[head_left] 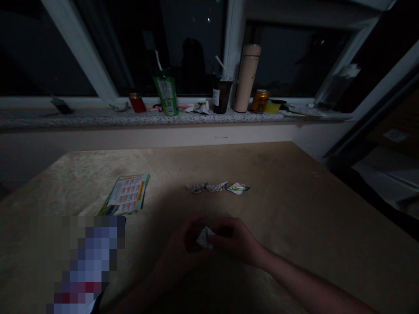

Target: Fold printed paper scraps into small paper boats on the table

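Observation:
A small folded piece of printed paper [203, 239] is held between both hands, close above the table. My left hand [183, 244] grips it from the left, fingers curled behind it and thumb in front. On the other side, my right hand [237, 240] pinches its right edge with thumb and fingers. Beyond the hands, three folded paper shapes lie in a row, looking like little boats: a left one [196, 188], a middle one [216, 187] and a right one [238, 188]. The light is dim, so the fold details in my hands are hard to make out.
Printed sheets [129, 192] lie in a stack at the left of the wooden table [281, 174]. Nearer is a blurred-out device [94, 257]. A windowsill [196, 120] behind holds a green cup [167, 93], a dark drink cup [221, 96], a tall flask [247, 78] and a can [260, 101].

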`<move>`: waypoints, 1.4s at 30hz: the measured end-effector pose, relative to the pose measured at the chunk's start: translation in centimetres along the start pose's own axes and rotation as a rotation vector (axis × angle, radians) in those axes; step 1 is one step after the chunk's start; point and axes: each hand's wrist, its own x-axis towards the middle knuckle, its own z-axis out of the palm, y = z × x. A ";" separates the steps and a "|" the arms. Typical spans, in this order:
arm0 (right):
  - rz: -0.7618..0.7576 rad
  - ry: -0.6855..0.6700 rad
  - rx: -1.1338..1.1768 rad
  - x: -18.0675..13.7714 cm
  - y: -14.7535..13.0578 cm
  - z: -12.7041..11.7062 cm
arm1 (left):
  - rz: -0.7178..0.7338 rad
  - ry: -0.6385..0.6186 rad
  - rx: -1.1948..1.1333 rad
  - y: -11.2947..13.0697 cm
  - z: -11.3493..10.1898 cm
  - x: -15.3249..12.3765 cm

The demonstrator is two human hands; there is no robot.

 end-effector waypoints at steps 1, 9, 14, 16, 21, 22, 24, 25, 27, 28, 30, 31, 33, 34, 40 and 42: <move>0.008 0.010 0.027 0.0 0.0 0.0 | -0.023 0.000 0.047 0.2 0.0 0.0; 0.048 0.052 0.135 0.1 0.0 0.0 | -0.136 -0.078 0.195 1.1 0.2 -0.2; 0.071 0.002 0.180 0.0 -0.4 0.3 | -0.143 -0.130 0.275 1.7 0.2 -0.4; 0.073 -0.018 0.163 0.0 -0.3 0.3 | -0.132 -0.155 0.297 1.9 0.2 -0.5; -0.027 -0.027 -0.042 -0.3 -0.1 0.1 | -0.095 -0.191 0.321 2.0 0.1 -0.6; -0.064 -0.045 -0.125 -0.4 -0.2 0.1 | -0.090 -0.203 0.322 1.9 0.0 -0.7; -0.129 -0.113 -0.293 -0.6 -0.4 0.1 | -0.077 -0.233 0.322 1.6 0.1 -0.8; -0.151 -0.155 -0.360 -0.7 -0.5 0.1 | -0.068 -0.252 0.322 1.5 0.1 -0.8; -0.181 -0.224 -0.443 -0.8 -0.7 0.1 | -0.048 -0.287 0.322 1.3 0.1 -0.9; -0.188 -0.250 -0.467 -0.9 -0.7 0.1 | -0.039 -0.300 0.324 1.2 0.2 -0.9; -0.191 -0.293 -0.480 -0.9 -0.8 0.0 | -0.029 -0.311 0.330 1.0 0.2 -0.9; -0.188 -0.307 -0.472 -0.8 -0.8 -0.1 | -0.026 -0.314 0.332 1.0 0.3 -0.8; -0.181 -0.328 -0.441 -0.7 -0.8 -0.2 | -0.020 -0.325 0.330 0.8 0.2 -0.8; -0.177 -0.342 -0.420 -0.7 -0.8 -0.2 | -0.016 -0.332 0.327 0.7 0.2 -0.8; -0.153 -0.343 -0.372 -0.5 -0.3 -0.1 | -0.018 -0.321 0.326 0.6 0.2 -0.8; -0.149 -0.316 -0.345 -0.5 -0.2 0.0 | -0.021 -0.312 0.329 0.6 0.2 -0.7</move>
